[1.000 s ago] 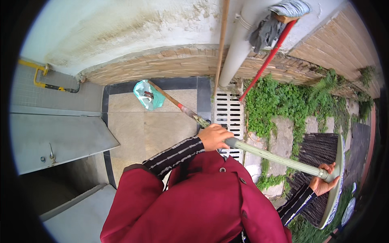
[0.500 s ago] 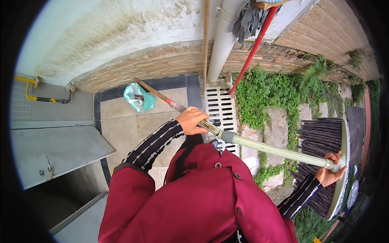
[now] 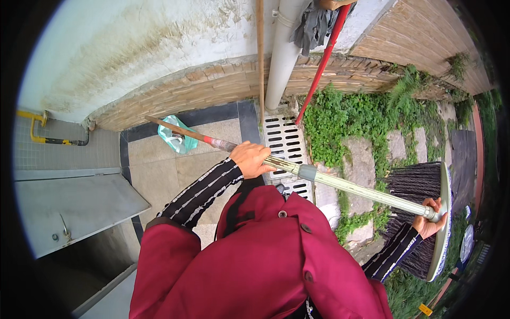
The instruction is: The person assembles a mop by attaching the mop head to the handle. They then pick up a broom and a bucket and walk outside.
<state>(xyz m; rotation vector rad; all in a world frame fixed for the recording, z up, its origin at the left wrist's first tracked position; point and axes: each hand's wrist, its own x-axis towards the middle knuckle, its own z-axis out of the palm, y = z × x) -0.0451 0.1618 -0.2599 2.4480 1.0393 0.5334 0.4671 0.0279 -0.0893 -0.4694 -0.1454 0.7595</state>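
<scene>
A long-handled mop [image 3: 366,196] lies slantwise across my front. Its wide pale head is at the right, with dark strands [image 3: 406,186] hanging from it toward me and the plants. My left hand [image 3: 249,158] is wrapped around the upper pole, just beyond a grey joint collar. At the other end my right hand [image 3: 429,220] grips the pole where it meets the head, fingers curled about the joint. The pole's far end is wooden with a red band, and it passes over a teal plastic bag [image 3: 175,139] on the floor.
A white slotted drain grate [image 3: 284,141] runs beside stone slabs [image 3: 358,165] and green plants [image 3: 340,111]. A grey downpipe [image 3: 281,58], a wooden pole [image 3: 260,64] and a red pole [image 3: 324,64] stand by the wall. To the left, a grey metal door [image 3: 74,207] hangs ajar.
The mop's wooden end has swung left and now crosses over the teal bag. The mop head has shifted slightly left in view. Both hands keep their hold.
</scene>
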